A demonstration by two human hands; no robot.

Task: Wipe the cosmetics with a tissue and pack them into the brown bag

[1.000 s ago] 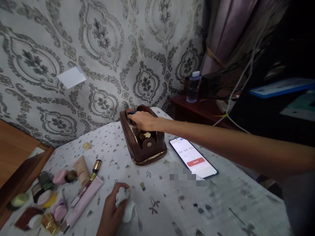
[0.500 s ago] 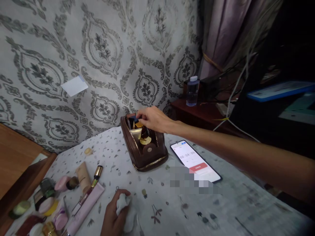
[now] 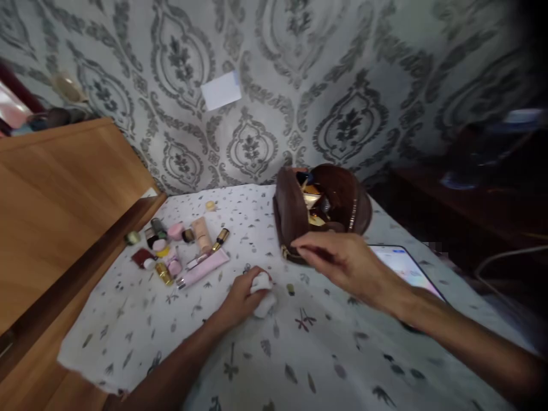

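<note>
My left hand (image 3: 243,294) is closed round a crumpled white cloth (image 3: 264,303) at the middle of the patterned sheet (image 3: 274,365). In front of the open brown bag (image 3: 291,214), my right hand (image 3: 342,260) hangs with thumb and fingers pressed together; anything between them is too small to make out. Gold and dark cosmetics (image 3: 314,200) show inside the bag. On the left lie a pink tube (image 3: 205,269), a beige tube (image 3: 201,234), a black and gold tube (image 3: 221,238), a gold-capped item (image 3: 164,274) and several small jars.
A phone (image 3: 406,268) lies partly under my right forearm. The patterned wall rises behind the bag, and a wooden panel (image 3: 68,200) borders the left side. A blurred bottle (image 3: 483,151) stands at the far right.
My right hand has come out of the bag and down to its front edge. The bag's right flap now stands wider. The view has swung left; my left hand still grips the cloth.
</note>
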